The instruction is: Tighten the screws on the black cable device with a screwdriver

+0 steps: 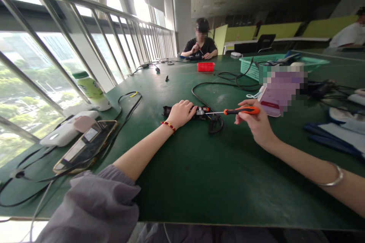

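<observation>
My left hand (181, 113) lies over a black elongated device (200, 114), its fingers wrapped round the body and pressing it to the green table (171, 182). Inner parts show at the device's right end, with some orange-red and silvery pieces and thin wires. In my right hand (253, 119) is a screwdriver (242, 111) with an orange and black handle. Its shaft points left, and the tip meets the device's exposed end. A black cable (196, 88) runs from near the device and curves back over the table.
A red basket (205, 67) and a green basket (248, 69) with tools stand farther back. Blurred-screen phone (273, 102) and gloves (336, 133) lie right. Left are a phone (85, 146), white box (54, 133), bottle (94, 93) and cables. Another person (201, 41) sits opposite.
</observation>
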Demonstrator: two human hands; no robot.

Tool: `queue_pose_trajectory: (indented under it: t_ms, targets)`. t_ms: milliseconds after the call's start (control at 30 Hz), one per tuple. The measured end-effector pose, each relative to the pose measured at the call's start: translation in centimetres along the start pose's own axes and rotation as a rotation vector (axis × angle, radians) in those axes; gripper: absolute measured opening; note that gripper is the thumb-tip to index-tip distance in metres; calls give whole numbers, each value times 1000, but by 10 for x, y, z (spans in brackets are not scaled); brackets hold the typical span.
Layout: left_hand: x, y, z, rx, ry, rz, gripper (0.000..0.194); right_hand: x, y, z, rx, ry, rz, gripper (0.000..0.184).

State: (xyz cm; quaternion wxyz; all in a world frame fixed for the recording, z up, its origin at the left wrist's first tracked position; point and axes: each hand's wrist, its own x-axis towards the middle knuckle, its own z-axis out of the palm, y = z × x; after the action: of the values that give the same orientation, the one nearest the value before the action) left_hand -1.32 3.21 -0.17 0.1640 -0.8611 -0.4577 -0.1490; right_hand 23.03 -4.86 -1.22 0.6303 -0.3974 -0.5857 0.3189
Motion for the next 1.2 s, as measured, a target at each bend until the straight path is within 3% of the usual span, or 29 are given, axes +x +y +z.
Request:
queue_pose_trajectory:
  t_ms: [67, 200, 300, 433, 500, 633, 733, 833, 967, 1067, 1200]
  targets:
    - [0, 0, 0, 0, 2, 0, 41, 0, -1, 0, -2, -17, 34, 17]
    - [0, -1, 2, -3, 14, 6, 41, 0, -2, -1, -19, -31, 55, 24]
    - [0, -1, 2, 1, 16, 11, 42, -1, -2, -1, -26, -25, -4, 13]
    - [1, -1, 1, -6, 13, 6, 42, -1, -2, -2, -36, -24, -70, 19]
    - [1, -1, 1, -7, 10, 3, 41, -1, -4, -1, -69, -36, -34, 13]
    - [0, -1, 1, 0, 10, 5, 42, -3, -7, 1, -108, -22, 48, 22]
    - [0, -1, 2, -2, 15, 7, 42, -3, -8, 1, -131, 15, -22, 12]
    - [0, -1, 2, -1, 15, 10, 42, -2, -8, 0, -138, 23, -119, 24]
    - [0, -1, 1, 7, 9, 8, 41, -1, -8, -1, -83, -31, -35, 13]
    - [0, -1, 2, 7, 14, 11, 41, -1, -8, -1, -58, -30, -1, 21]
    - [0, -1, 3, 7, 21, 11, 41, -2, -8, -1, -64, -22, -69, 11]
